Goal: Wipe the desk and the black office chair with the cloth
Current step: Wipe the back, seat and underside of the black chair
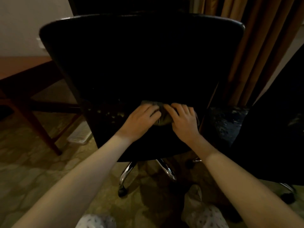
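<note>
left hand: fingers curled on cloth
right hand: fingers curled over cloth
cloth: bunched on black office chair seat

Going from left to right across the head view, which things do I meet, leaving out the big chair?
desk → left hand → cloth → right hand → curtain
</note>
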{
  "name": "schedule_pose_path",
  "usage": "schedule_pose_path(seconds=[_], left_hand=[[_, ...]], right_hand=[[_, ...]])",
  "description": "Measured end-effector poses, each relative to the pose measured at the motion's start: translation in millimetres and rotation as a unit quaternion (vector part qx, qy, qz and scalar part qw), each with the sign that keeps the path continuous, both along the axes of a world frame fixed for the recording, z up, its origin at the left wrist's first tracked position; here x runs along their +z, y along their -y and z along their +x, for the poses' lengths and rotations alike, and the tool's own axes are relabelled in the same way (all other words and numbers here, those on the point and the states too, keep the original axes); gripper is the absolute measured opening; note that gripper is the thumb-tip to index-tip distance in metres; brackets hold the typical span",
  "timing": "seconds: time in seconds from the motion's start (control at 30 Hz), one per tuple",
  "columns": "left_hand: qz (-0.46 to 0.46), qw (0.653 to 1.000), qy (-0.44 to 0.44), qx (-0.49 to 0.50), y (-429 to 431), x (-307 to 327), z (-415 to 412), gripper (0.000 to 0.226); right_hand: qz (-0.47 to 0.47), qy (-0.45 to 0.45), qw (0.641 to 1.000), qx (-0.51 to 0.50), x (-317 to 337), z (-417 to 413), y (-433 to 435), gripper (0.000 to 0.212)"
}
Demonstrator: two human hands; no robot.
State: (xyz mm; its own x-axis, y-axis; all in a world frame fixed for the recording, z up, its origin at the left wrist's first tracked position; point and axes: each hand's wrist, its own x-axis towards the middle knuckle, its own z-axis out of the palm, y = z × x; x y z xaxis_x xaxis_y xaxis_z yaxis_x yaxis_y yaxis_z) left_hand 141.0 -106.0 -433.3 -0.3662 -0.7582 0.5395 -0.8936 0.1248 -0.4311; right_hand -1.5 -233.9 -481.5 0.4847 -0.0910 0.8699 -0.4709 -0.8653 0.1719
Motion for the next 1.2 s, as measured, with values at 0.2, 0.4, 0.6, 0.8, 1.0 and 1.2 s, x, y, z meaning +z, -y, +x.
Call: schedule_pose_path(seconds=[0.2,0.4,0.6,0.8,1.0,1.2], left_hand=[[0.011,0.999,0.004,0.038,-5.7,27.1,15.5,0.030],[0.036,0.998,0.008,0.053,-0.1,-15.2,37.3,0.061],[0.089,0.995,0.010,0.039,8.9,-65.7,47.8,0.070],[0.138,0.990,-0.025,0.029,10.6,-104.5,49.7,0.063],[0.301,0.942,-0.080,0.126,14.1,-110.1,33.5,0.057],[0.302,0.935,-0.124,0.138,-5.5,-93.6,27.2,0.050]], right_hand=[[-0.071,0.037,0.997,-0.011,26.2,20.2,9.8,0.031],[-0.106,-0.038,0.993,-0.043,-9.9,33.8,20.2,0.033],[-0.116,-0.031,0.992,-0.025,-69.3,39.9,27.8,0.026],[-0.040,-0.102,0.993,-0.037,-112.8,39.9,22.5,0.033],[0.119,-0.322,0.935,-0.083,-120.0,38.1,2.1,0.069],[0.147,-0.343,0.925,-0.066,-88.7,31.6,-23.5,0.077]])
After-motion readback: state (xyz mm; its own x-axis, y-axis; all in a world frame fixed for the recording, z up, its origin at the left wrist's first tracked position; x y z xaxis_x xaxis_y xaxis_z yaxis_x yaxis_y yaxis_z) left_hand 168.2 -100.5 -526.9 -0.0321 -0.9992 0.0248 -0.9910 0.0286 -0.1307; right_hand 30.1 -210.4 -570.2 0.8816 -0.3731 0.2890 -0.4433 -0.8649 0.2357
